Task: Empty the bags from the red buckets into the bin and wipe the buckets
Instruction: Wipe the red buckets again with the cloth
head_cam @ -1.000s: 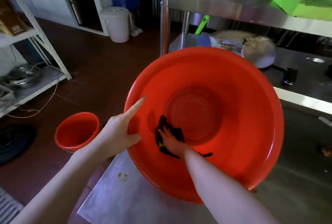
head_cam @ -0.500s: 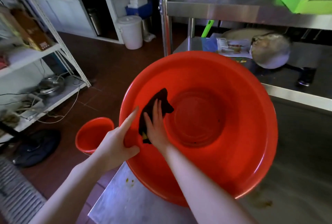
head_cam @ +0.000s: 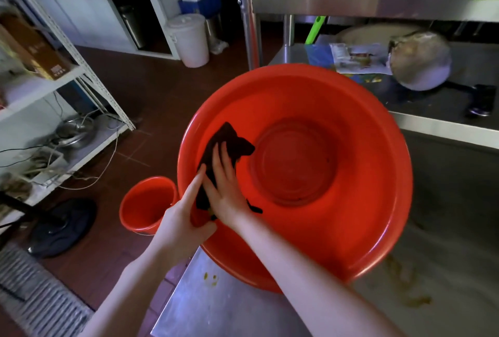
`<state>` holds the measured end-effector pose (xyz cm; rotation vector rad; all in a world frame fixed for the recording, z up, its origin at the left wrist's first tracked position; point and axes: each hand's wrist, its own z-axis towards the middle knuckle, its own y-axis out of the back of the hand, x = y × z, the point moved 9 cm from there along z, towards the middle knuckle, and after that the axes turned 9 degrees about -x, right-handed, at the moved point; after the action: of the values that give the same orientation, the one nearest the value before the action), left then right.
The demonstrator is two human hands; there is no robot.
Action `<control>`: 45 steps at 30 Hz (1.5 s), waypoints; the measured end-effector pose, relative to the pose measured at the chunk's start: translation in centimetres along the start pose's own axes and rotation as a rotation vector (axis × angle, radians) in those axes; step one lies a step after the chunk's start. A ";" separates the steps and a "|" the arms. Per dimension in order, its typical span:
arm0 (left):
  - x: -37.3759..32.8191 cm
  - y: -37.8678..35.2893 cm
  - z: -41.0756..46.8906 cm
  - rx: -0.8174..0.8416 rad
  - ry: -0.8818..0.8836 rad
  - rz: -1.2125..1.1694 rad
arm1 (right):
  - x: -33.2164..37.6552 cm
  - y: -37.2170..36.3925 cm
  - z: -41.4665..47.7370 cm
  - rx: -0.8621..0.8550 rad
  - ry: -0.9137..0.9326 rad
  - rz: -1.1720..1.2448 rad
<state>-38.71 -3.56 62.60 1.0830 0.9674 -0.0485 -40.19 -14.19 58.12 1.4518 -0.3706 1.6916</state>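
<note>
Head view: the wiping step is in hand. The large red bucket rests at the tabletop edge, apparently tilted toward the camera, with no bag inside. The right grip lies flat with its fingers straight, pressing the dark cloth against the inner left wall. The left grip clamps the near-left rim, thumb inside, and steadies the bucket. By judgement, the next move is to sweep the cloth round the remaining wall and base. The small red bucket, on the floor just beside, then needs attention.
</note>
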 end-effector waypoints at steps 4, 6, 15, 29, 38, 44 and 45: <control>1.2 0.0 0.4 0.016 0.053 -0.019 | -4.3 -0.1 0.2 0.089 -0.079 -0.122; 1.3 -0.2 0.3 0.022 0.056 -0.031 | -8.3 0.3 -0.6 0.209 -0.229 -0.204; -3.0 -0.6 2.0 -0.271 -0.011 0.001 | -15.9 11.0 -4.7 0.661 -0.606 -0.984; -7.7 -1.0 4.6 -0.165 -0.221 0.083 | -6.1 23.6 1.4 -0.304 -0.121 -1.067; -10.5 -0.3 8.7 -0.121 -0.322 0.175 | -12.3 17.6 1.6 0.367 -0.074 -1.295; -11.2 1.9 11.4 -0.185 -0.413 0.271 | -14.3 11.8 1.6 0.548 0.106 -1.435; -10.9 2.0 11.7 -0.194 -0.415 0.290 | -14.6 10.6 1.8 0.548 0.120 -1.440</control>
<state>-36.92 -15.83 72.89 0.9741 0.4283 0.0558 -47.55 -27.70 48.40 1.3428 1.0676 0.6356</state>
